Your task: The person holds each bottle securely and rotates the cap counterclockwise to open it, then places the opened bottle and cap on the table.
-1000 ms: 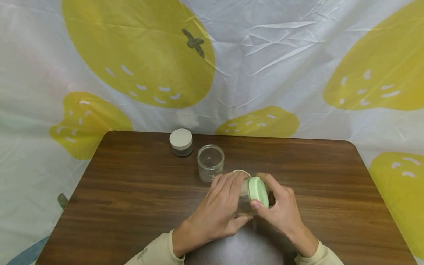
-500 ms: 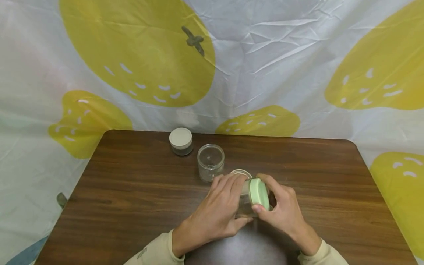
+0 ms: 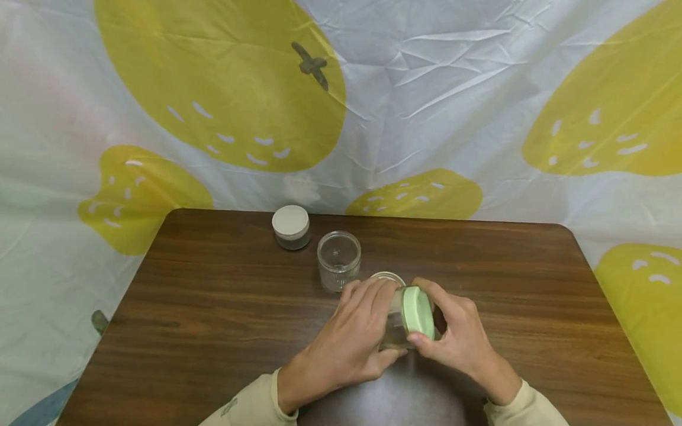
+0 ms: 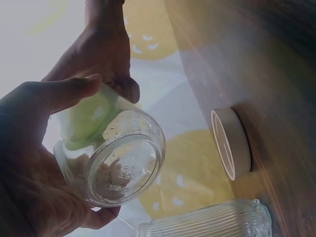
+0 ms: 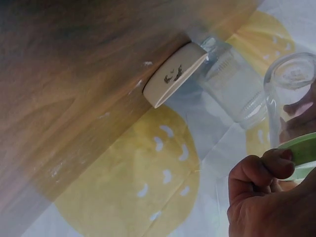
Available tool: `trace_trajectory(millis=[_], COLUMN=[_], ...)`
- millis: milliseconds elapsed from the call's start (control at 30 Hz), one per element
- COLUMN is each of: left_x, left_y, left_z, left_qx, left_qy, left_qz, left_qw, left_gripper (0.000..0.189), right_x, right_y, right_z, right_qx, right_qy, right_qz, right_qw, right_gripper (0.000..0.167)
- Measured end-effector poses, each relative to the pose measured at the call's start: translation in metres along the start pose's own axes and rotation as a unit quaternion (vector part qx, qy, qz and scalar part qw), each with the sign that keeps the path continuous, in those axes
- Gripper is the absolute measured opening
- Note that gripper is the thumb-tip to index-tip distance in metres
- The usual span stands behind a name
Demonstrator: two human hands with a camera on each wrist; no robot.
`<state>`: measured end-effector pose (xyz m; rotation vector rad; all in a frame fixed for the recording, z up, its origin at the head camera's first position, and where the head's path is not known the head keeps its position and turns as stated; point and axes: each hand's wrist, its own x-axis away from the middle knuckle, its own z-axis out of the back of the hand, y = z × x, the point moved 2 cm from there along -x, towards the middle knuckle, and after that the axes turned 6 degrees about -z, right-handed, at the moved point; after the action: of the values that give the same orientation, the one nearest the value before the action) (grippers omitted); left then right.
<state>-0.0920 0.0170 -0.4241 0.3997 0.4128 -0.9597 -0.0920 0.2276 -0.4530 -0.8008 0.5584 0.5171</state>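
A clear glass jar [image 4: 126, 165] lies tilted on its side between my hands, above the table. My left hand [image 3: 346, 331] grips its body, thumb on one side and fingers over the other. On the jar's mouth sits a pale green lid [image 3: 419, 312], facing right. My right hand [image 3: 460, 331] pinches the lid's rim between thumb and fingers. Just behind them, a cream lid [image 4: 232, 143] lies on the table, partly hidden by my left hand in the head view. Beside it stands a ribbed glass jar [image 3: 338, 262] without a lid.
A small jar with a white lid [image 3: 290, 222] stands at the back edge of the brown wooden table [image 3: 213, 307]. A white cloth with yellow fruit prints [image 3: 421, 106] hangs behind the table.
My right hand has shifted slightly right and down, along with the green lid. The left hand keeps its grip on the jar almost unmoved.
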Motion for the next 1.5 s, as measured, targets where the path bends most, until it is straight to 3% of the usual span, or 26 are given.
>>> trace_trajectory(millis=[367,733,1167,1333,1500], left_x=[-0.001,-0.002,-0.001,-0.002,-0.003], left_y=[0.0,-0.001,0.0,0.0,0.001], left_z=[0.001,0.002,0.001,0.0,-0.002], left_qx=[-0.009,0.002,0.034,0.049,0.039], left_qy=[-0.002,-0.008,-0.022,-0.027,-0.022], left_qz=[-0.006,-0.004,0.005,0.026,0.028], left_qw=[0.9999,1.0,0.9992,0.9981,0.9986], left_gripper=[0.099,0.096,0.098,0.099,0.101], right_x=[-0.002,-0.003,0.0,0.0,-0.003], right_y=[0.002,0.004,0.006,0.0,-0.013], right_z=[0.003,0.008,0.008,0.009,0.013], right_qx=[-0.023,-0.039,-0.01,0.05,0.112], right_qy=[-0.011,-0.066,-0.046,-0.041,-0.041], right_qz=[0.024,0.046,0.068,0.034,-0.091], right_qw=[0.9994,0.996,0.9966,0.9973,0.9886], right_gripper=[0.089,0.082,0.082,0.088,0.089])
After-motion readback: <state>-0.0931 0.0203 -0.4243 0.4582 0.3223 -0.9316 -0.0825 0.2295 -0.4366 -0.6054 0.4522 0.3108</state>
